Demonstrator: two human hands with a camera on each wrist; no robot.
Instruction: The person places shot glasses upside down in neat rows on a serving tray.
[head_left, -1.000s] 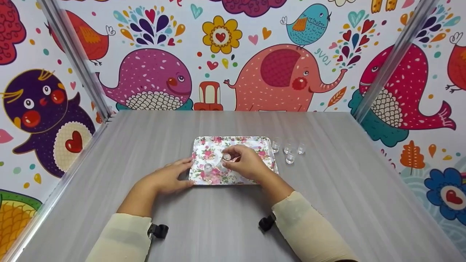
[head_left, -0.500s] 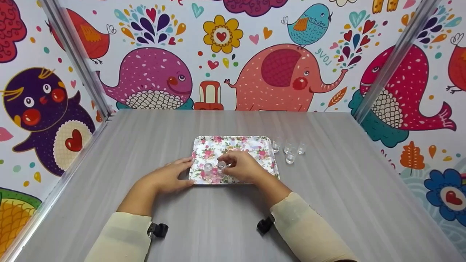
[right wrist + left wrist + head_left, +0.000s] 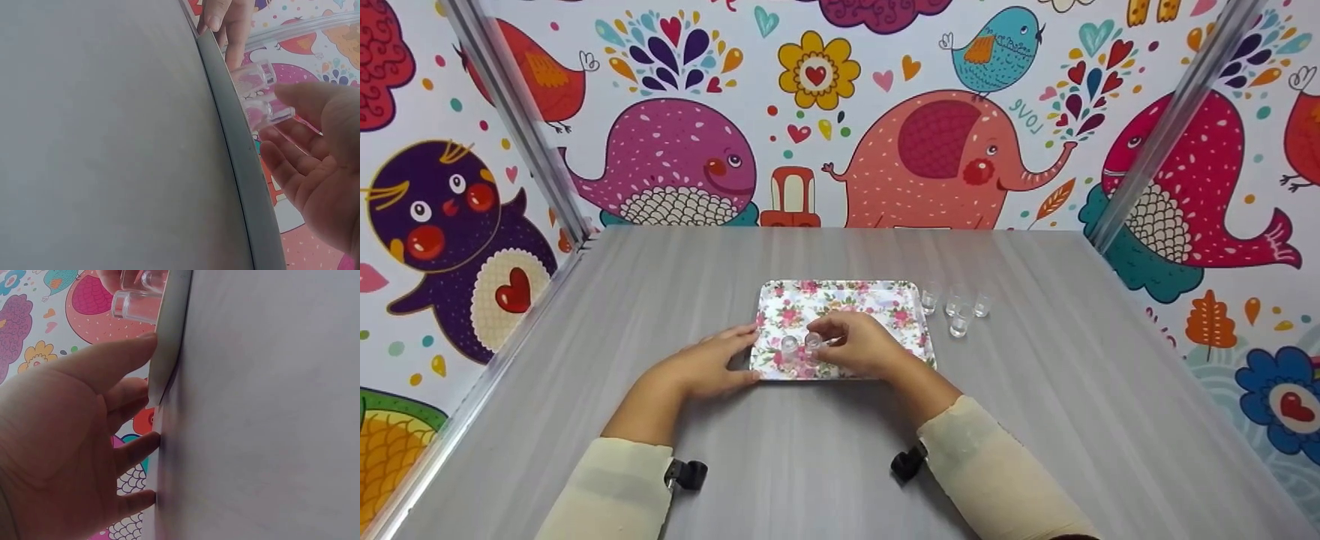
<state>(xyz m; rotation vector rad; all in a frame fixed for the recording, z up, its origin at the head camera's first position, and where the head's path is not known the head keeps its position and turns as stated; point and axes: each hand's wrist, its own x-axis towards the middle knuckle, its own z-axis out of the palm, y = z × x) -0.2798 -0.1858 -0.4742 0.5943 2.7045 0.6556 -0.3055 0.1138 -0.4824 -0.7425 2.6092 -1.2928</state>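
Note:
A flower-patterned tray lies on the table. My left hand rests at its left end, fingers extended, with thumb and fingertips against the rim. Over the tray my right hand pinches a small clear shot glass between thumb and fingers. Right beside it on the left stands a second shot glass. Both are near the tray's front left part, and in the right wrist view the held glass has its thick base upward. The right hand covers part of the tray.
Several more clear shot glasses stand grouped on the grey table, just off the tray's right edge. Cartoon-printed walls with metal corner posts enclose the back and sides.
My right hand has brought its shot glass down and toward the front left, up beside the other glass on the tray. The left hand has stayed at the rim.

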